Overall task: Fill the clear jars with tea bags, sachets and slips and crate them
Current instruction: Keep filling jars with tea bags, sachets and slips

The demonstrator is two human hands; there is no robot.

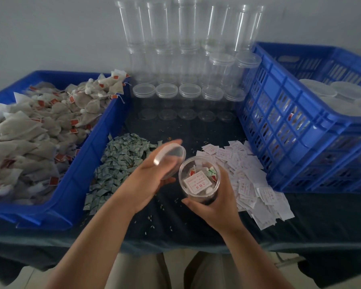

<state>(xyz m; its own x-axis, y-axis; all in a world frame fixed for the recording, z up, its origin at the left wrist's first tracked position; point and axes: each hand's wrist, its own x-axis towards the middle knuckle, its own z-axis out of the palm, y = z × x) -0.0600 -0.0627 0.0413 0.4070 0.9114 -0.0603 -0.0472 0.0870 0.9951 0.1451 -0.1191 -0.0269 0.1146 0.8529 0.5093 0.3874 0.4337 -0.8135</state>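
Capping: right hand (215, 205) fingers wrapped round filled jar (203, 197); left hand (152, 180) fingers grip lid (169, 156), tilted beside its mouth; level lid, seat squarely

Small packing workshop — stacked clear jars (188, 38), blue crates (300, 122), bulk tea bags (29, 132).

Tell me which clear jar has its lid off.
The jar gripped in the right hand: its mouth is open, with a slip showing inside. The left hand holds its lid. The row of jars behind is capped and empty.
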